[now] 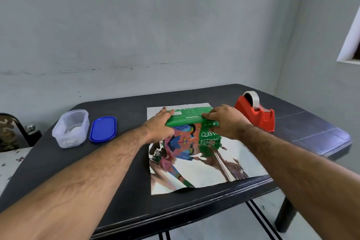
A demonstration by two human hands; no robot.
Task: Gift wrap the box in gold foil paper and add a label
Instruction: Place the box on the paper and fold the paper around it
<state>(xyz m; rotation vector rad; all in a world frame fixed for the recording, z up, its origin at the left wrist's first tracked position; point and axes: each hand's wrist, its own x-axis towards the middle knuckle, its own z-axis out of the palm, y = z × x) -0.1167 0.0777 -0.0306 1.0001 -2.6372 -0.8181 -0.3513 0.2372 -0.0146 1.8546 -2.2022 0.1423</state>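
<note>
A green box [190,118] with a colourful bird picture on its near face stands on a shiny mirror-like foil sheet [204,169] spread on the dark table [126,191]. My left hand [158,125] grips the box's left end, fingers reaching over its top. My right hand [224,121] grips the right end, with the thumb on the near face. The foil reflects the box and my arms. Its near edge lies close to the table's front edge.
A red tape dispenser [257,113] with a tape roll stands at the right behind the foil. A clear plastic tub [71,128] and its blue lid [103,128] sit at the left. A chair [9,132] stands beyond the table's left edge.
</note>
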